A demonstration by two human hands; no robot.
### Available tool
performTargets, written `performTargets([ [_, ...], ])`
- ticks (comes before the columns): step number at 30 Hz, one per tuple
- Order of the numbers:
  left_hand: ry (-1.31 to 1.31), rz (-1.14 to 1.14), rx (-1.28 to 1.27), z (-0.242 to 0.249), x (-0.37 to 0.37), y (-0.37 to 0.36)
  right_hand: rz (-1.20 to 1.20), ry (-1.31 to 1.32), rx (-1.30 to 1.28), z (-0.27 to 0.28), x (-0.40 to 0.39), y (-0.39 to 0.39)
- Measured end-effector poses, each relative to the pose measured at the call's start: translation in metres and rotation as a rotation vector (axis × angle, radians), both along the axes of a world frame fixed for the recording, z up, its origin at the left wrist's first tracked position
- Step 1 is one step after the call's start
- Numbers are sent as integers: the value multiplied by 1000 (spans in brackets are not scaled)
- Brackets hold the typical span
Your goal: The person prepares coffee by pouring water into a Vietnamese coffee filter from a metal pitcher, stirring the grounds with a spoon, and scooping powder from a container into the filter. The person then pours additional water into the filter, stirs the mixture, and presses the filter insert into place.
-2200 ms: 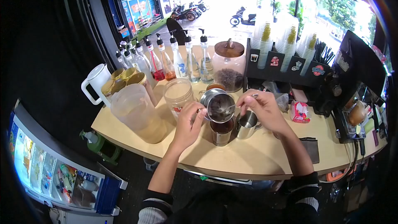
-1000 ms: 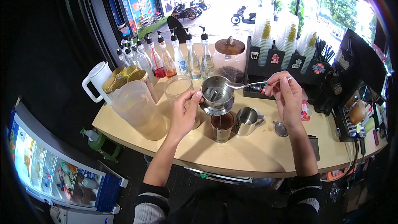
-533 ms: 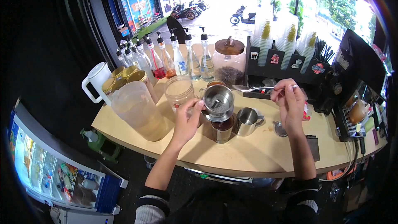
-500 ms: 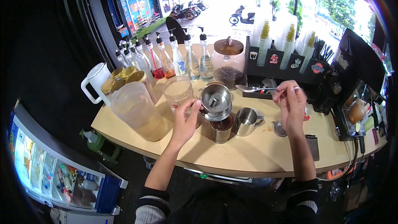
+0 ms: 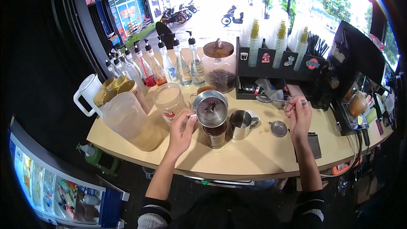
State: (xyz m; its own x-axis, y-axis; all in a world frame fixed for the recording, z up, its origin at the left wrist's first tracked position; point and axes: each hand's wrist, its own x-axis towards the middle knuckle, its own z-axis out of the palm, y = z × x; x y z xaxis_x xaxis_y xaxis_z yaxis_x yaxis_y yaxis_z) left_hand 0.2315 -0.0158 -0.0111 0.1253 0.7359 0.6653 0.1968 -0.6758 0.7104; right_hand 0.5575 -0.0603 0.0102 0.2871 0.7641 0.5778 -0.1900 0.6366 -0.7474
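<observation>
My left hand (image 5: pixel 182 131) grips a metal drip coffee filter (image 5: pixel 212 109) by its side, thumb and fingers pinched at the rim. The filter is tilted so that its perforated inside faces me. It overlaps the top of a small cup (image 5: pixel 215 139) with dark brown contents. A steel milk pitcher (image 5: pixel 241 125) stands just right of that cup. My right hand (image 5: pixel 299 116) holds a spoon (image 5: pixel 280 100) level by the handle end, its bowl pointing left. On the counter, left of that hand, lies a small round metal piece (image 5: pixel 278 128).
A large plastic jug (image 5: pixel 131 121) and an open clear jar (image 5: pixel 168 97) stand at left. Behind are pump bottles (image 5: pixel 182 70), a wooden-lidded jar (image 5: pixel 219 65) and a black holder (image 5: pixel 280 65) with stacked cups. An espresso machine (image 5: pixel 354 118) stands at right.
The filter has tipped further, its inside turned more towards me. My right hand and the spoon have moved right and nearer to me. The view has swung right.
</observation>
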Motion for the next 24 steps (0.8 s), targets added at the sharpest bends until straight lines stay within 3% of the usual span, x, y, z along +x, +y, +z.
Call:
performTargets([
  [3,7,-16,6,1,-1,-1,-27,-33,-7,-3,-1,0],
  [8,-130,-91,-265,-8,-2,3,-95,-189,-43,-13,-6,3],
  [15,-137,-134,-383,-16,0,4,-160,-255,-50,-16,-12,-3],
  [18,-158,-127,-387,-17,0,5,-392,-753,-101,-32,2,-14],
  [19,-164,-149,-381,-21,-2,7,-399,-754,-104,-40,6,-18],
  [22,-204,-120,-313,-17,3,1,-465,-1314,117,-59,12,-24],
  [24,-239,-63,-250,-18,2,-4,-493,-1400,97,-77,11,-32],
])
